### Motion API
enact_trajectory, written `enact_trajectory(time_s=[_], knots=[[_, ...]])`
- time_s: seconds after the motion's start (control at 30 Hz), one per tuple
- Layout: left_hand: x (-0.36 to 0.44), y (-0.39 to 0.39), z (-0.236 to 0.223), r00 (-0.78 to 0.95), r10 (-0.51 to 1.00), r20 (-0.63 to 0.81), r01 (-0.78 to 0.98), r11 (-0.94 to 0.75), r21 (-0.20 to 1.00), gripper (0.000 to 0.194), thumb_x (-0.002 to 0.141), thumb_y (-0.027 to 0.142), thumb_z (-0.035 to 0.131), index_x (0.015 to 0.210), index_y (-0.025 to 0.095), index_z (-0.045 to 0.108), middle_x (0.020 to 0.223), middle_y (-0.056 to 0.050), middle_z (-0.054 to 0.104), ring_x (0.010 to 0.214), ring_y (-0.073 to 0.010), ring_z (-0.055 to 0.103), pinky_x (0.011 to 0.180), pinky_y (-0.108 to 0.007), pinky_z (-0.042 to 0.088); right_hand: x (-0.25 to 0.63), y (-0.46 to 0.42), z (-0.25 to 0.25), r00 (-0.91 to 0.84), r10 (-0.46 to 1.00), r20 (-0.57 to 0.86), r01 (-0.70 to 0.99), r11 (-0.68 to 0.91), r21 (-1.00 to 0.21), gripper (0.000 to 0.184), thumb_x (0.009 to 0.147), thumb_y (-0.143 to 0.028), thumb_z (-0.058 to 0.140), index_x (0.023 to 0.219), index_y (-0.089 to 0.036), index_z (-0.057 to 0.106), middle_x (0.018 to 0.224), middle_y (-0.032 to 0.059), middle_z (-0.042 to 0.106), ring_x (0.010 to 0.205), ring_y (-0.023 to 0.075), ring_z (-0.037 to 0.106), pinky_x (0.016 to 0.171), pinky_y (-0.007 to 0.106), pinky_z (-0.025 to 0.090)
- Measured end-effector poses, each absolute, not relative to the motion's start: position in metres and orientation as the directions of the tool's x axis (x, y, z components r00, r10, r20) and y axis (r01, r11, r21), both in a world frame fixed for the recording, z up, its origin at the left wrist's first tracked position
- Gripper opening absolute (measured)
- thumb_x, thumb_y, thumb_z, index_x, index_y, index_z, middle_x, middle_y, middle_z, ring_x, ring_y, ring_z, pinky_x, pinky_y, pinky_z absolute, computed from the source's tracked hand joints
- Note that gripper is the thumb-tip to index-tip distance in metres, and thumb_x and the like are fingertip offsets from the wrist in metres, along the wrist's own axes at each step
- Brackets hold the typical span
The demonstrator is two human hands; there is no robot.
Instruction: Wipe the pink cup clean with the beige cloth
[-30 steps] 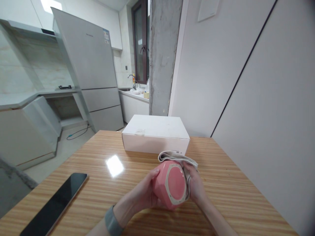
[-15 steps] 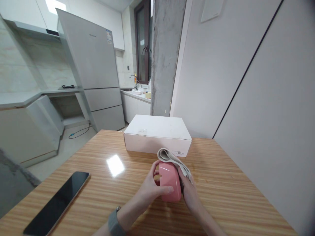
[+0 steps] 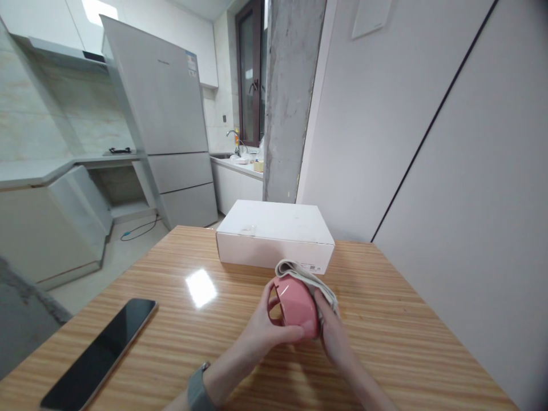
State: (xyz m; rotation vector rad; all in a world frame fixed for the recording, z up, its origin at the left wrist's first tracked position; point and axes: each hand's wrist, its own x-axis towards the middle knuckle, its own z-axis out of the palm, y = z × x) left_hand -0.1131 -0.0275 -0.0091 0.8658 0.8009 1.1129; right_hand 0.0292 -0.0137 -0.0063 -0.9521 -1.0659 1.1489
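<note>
A glossy pink rounded bowl-like container [image 3: 298, 307] is held tilted just above the table, in front of the white box. My left hand [image 3: 270, 325] grips it from the left, thumb along its near side and fingers at its rim. A folded light grey cloth [image 3: 305, 275] lies against the far and right side of the pink container. My right hand [image 3: 331, 329] is closed on this cloth and presses it to the container's right side. The inside of the container faces away from me and is hidden.
A white cardboard box [image 3: 274, 234] stands on the wooden table [image 3: 171, 337] beyond my hands. To the left lies a black smartphone [image 3: 100, 354]. A grey fridge [image 3: 158, 114] and a kitchen counter with a sink [image 3: 222, 155] are behind the table.
The pink container has turned in my hands, so its lower end sits higher and more to the right. My right hand and the cloth have shifted slightly right with it.
</note>
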Motion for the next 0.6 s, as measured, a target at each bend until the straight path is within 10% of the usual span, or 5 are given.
enact_trajectory(time_s=[0.4, 0.6], knots=[[-0.113, -0.032, -0.003, 0.124, 0.991, -0.051, -0.294, 0.086, 0.952, 0.091, 0.051, 0.025, 0.085, 0.129, 0.021, 0.037, 0.127, -0.015, 0.054, 0.099, -0.0261, 0.061, 0.081, -0.034, 0.052, 0.022, -0.016, -0.003, -0.004, 0.974, 0.225, -0.322, 0.212, -0.923, 0.039, 0.089, -0.045, 0.054, 0.123, -0.029, 0.061, 0.133, 0.0007, 0.059, 0.132, 0.0223, 0.042, 0.116, 0.041, 0.021], [-0.114, -0.027, -0.003, 0.117, 0.98, -0.16, -0.415, 0.195, 0.889, 0.083, 0.066, 0.045, 0.072, 0.135, 0.031, 0.027, 0.121, -0.01, 0.053, 0.076, -0.0189, 0.064, 0.058, -0.03, 0.054, 0.02, -0.025, 0.007, -0.076, 0.958, 0.276, -0.254, 0.249, -0.934, 0.038, 0.086, -0.049, 0.055, 0.118, -0.031, 0.065, 0.129, 0.0011, 0.062, 0.132, 0.0235, 0.043, 0.114, 0.042, 0.028]])
